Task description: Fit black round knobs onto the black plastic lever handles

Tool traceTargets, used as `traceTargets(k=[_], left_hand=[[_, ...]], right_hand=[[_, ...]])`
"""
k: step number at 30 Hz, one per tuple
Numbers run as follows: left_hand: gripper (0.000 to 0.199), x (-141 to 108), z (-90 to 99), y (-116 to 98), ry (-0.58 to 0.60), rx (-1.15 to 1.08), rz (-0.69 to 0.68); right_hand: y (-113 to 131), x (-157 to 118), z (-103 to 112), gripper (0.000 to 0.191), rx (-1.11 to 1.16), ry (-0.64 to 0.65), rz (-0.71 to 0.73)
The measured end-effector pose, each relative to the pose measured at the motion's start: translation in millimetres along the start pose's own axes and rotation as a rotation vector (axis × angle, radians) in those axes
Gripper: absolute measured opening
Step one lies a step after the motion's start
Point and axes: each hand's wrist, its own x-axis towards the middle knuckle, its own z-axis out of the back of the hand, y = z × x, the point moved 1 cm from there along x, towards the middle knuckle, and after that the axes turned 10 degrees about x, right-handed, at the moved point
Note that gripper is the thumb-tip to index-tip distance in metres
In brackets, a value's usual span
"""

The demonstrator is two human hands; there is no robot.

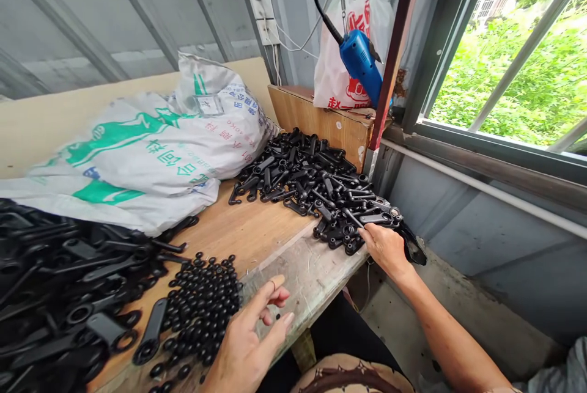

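Note:
My right hand (386, 247) is at the near right edge of a pile of black plastic parts (316, 179), its fingers closed on one black part (352, 218) that sticks out toward the pile. Over the table's front edge, just right of a heap of small round black pieces (202, 301), hovers my left hand (257, 326). Its fingers are apart and curved, and a small dark bit shows between thumb and fingers, not clearly held. A larger heap of black lever-shaped parts (68, 295) covers the table's left side.
A white sack (137, 148) with green print lies at the back of the wooden table (238, 222). A wooden box (321, 121) stands behind the right pile. Above it hang a blue power tool (361, 63) and a plastic bag (330, 69), beside a red post (389, 63).

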Motion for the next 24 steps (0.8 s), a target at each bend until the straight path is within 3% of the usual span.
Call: traceTargets(k=[5,10,14,17,20,24], left_hand=[[0.036,-13,12.9,12,-0.048,-0.013,0.001],[0.037,-32,33.1,27,-0.039,0.038,0.01],[0.035,-51,58.2,28,-0.139,0.068,0.086],[0.029,-67,84.8,23,-0.217,0.089,0.113],[0.027,-82,114.9,28,-0.304,0.118,0.171],[0.028,-102,147.6,66,-0.462,0.167,0.356]], right_hand=[[7,4,1,0.039,-0.096,0.072,-0.037],[-2,-3,19,0.032,-0.077,-0.033,-0.04],[4,-18,24,0.029,0.12,-0.166,0.129],[31,-29,10,0.03,0.337,-0.124,0.339],[77,-34,-13,0.029,0.42,0.087,0.542],[150,-32,-43,0.028,0.263,0.356,0.717]])
